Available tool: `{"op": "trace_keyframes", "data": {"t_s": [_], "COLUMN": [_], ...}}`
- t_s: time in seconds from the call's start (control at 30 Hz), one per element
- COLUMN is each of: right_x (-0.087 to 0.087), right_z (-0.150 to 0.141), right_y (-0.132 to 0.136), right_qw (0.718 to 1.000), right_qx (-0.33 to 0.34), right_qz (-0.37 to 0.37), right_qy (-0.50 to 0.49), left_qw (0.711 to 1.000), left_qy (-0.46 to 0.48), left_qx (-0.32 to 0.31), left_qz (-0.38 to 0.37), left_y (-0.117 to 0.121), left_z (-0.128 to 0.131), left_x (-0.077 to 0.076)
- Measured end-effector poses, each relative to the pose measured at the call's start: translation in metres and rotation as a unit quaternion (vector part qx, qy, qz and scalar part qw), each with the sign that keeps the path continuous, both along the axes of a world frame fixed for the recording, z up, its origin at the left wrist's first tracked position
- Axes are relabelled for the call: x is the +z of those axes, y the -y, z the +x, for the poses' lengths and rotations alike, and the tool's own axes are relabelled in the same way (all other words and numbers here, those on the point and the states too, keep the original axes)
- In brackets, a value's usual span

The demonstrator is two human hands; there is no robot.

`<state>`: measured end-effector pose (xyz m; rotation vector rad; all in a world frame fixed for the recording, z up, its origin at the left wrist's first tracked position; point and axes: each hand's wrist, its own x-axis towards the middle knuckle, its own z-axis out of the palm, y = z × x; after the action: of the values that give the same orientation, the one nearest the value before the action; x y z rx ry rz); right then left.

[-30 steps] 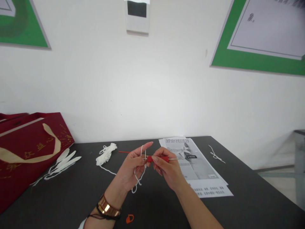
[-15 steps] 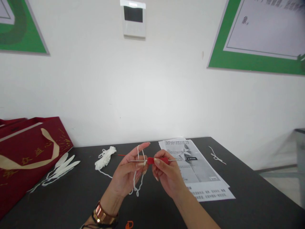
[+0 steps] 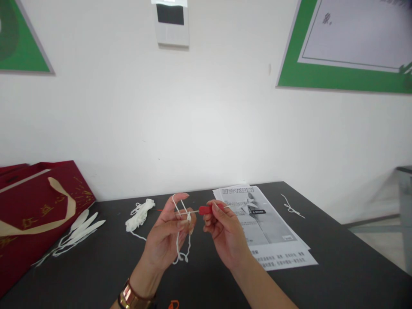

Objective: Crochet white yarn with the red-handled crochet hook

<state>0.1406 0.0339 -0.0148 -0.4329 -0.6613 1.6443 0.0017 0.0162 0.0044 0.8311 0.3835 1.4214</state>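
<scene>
Crochet hook [image 3: 206, 210], one: handle red, stubby, smooth-looking; shaft slim, pale metallic, straight, lying close to level. A slender end shows beyond the handle's other side. Location: in the air above the tabletop [image 3: 206, 283], between the two hands, its shaft at the left-hand fingers.

Working yarn [image 3: 177, 244], one strand: white, soft, cord-like. Looped over the raised left index finger, gathered in a small knot at the shaft, hanging below in loose, uneven loops.

Right hand [image 3: 227, 234]: fingers curled, thumb and fingertips pinching the red handle.

Left hand [image 3: 164, 242]: part open, index finger extended, thumb and other fingers closed about the yarn near the knot. Gold-toned wristpiece [image 3: 131, 296] on the wrist.

Yarn bundle [image 3: 140, 216], white, loosely wound, a tail leading towards the left hand.

Leaf-shaped pieces [image 3: 84, 227], white, with trailing strands, beside a dark red bag [image 3: 41, 206] with cream ribbon.

Printed sheets [image 3: 273, 231], overlapping, beyond the right hand.

Short knotted cord [image 3: 291, 209], white, right of the sheets.

Orange item [image 3: 174, 304], small, cut off by the lower edge.
</scene>
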Motion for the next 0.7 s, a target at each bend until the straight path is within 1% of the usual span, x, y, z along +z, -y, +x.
{"op": "trace_keyframes", "data": {"t_s": [0.13,0.3,0.37,0.43,0.53,0.63,0.7], "right_x": [0.002,0.002,0.001,-0.001,-0.001,0.0,0.0], "right_z": [0.0,0.0,0.0,-0.001,-0.002,-0.003,-0.003], "right_y": [0.002,0.004,0.005,0.006,0.011,0.018,0.021], "right_qw": [0.999,0.996,0.995,0.989,0.97,0.936,0.919], "right_qx": [-0.034,-0.061,-0.072,-0.099,-0.166,-0.227,-0.249], "right_qz": [0.027,0.042,0.053,0.071,0.113,0.169,0.192], "right_qy": [0.023,0.04,0.051,0.078,0.138,0.209,0.238], "left_qw": [0.999,0.999,0.997,0.994,0.991,0.991,0.992], "left_qy": [-0.023,-0.04,-0.061,-0.079,-0.08,-0.054,-0.034], "left_qx": [0.013,0.021,0.042,0.075,0.109,0.119,0.121], "left_qz": [0.026,0.018,0.017,0.018,0.01,0.005,0.003], "left_y": [-0.001,-0.002,-0.001,0.0,0.001,0.0,-0.001], "left_z": [-0.001,-0.001,0.0,0.001,0.003,0.006,0.007], "left_x": [0.0,0.001,0.002,0.003,0.001,-0.003,-0.006]}}
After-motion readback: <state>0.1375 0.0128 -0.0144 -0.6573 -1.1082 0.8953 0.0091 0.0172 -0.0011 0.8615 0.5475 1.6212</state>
